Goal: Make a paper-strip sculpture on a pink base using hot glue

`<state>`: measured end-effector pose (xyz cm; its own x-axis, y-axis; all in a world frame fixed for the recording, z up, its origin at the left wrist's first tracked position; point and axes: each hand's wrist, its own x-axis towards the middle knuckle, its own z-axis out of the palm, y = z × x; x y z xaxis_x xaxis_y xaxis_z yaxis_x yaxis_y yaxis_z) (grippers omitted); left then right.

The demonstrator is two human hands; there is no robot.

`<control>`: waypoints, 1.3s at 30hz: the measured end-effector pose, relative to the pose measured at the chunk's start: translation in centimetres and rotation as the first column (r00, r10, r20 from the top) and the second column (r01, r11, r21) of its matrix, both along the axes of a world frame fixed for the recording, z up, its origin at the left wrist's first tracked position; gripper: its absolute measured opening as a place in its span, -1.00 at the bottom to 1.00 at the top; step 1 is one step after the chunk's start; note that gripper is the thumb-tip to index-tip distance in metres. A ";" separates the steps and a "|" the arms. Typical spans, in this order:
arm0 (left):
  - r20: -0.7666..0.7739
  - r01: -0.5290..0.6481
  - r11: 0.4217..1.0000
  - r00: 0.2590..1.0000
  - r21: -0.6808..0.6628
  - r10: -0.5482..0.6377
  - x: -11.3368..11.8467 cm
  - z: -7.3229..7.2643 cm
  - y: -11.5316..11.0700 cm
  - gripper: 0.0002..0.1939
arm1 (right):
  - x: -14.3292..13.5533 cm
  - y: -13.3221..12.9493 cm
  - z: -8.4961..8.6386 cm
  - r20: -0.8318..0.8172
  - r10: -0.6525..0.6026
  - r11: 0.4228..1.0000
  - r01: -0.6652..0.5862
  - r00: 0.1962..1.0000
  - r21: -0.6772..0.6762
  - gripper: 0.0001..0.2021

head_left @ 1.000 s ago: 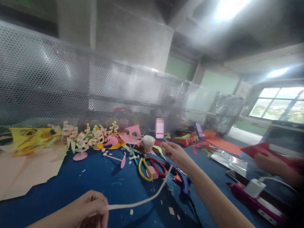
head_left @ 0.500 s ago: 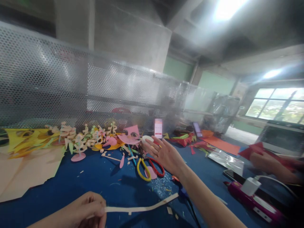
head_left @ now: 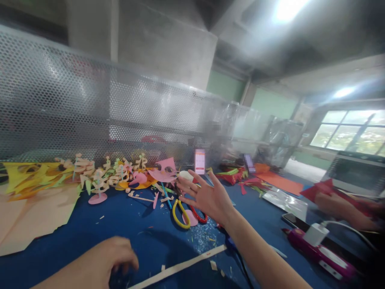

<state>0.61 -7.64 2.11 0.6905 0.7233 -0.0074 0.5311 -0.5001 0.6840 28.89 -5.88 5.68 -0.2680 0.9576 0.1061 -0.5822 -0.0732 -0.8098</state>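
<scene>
My left hand point(head_left: 112, 259) hovers at the lower left with its fingers curled and apart, and nothing shows in it. A long cream paper strip point(head_left: 183, 266) lies on the blue table to its right, apart from the fingertips. My right hand point(head_left: 207, 196) is raised palm up with fingers spread, holding nothing. Below and behind its fingers are scissors with one yellow handle point(head_left: 181, 216) and one red handle point(head_left: 201, 216). Their blades are mostly hidden by the hand. A pink paper disc point(head_left: 189, 218) lies under the handles.
Curled paper pieces point(head_left: 123, 172) and yellow sheets point(head_left: 33, 176) line the back left. A lit phone point(head_left: 200, 161) stands at the back. At right are a purple power strip point(head_left: 321, 255), a dark phone point(head_left: 296, 221) and another person's hands point(head_left: 339, 206) with red paper.
My left hand has let go of the paper strip and opened. The strip's near end has dropped lower on the table. My right hand's fingers have spread wider.
</scene>
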 end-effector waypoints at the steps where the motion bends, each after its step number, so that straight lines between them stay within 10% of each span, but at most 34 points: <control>1: 0.024 -0.042 0.996 0.999 0.080 0.041 0.1 0.5 0.3 -0.78 | -0.1 -0.1 0.2 0.002 0.001 1.000 -0.001 1.000 -0.006 -0.48; 7: 0.134 -0.165 0.957 0.982 0.240 0.136 3.2 3.4 3.7 -0.70 | -1.3 -1.2 1.3 0.001 0.083 0.997 -0.083 0.997 0.006 -0.36; 15: 0.326 -0.037 0.983 0.941 -0.182 0.096 9.3 4.1 5.2 -0.68 | -2.0 -2.1 2.0 0.019 0.170 0.985 -0.171 0.985 0.023 -0.39; 21: 0.319 -0.189 0.979 0.935 0.080 0.154 9.1 5.2 6.3 -0.76 | -0.9 -2.0 2.2 0.036 0.189 0.981 -0.190 0.981 0.026 -0.39; 27: 0.368 -0.507 0.658 0.861 0.557 0.352 5.8 7.5 10.3 -0.72 | -0.1 -2.0 2.4 0.114 0.139 0.989 -0.143 0.984 0.024 -0.38; 31: 0.465 -0.655 0.428 0.750 0.623 0.470 4.6 8.9 12.0 -0.67 | 0.0 -2.0 2.4 0.134 0.162 0.986 -0.166 0.978 0.021 -0.36; 34: 0.324 -0.535 0.633 0.844 0.560 0.427 5.6 9.4 11.1 -0.52 | 0.0 -2.0 2.4 0.124 0.205 0.978 -0.208 0.971 0.013 -0.36; 39: 0.301 -0.108 0.934 0.954 0.341 0.001 9.6 8.4 7.8 -0.62 | -0.1 -2.1 2.3 0.083 0.271 0.963 -0.271 0.959 -0.010 -0.32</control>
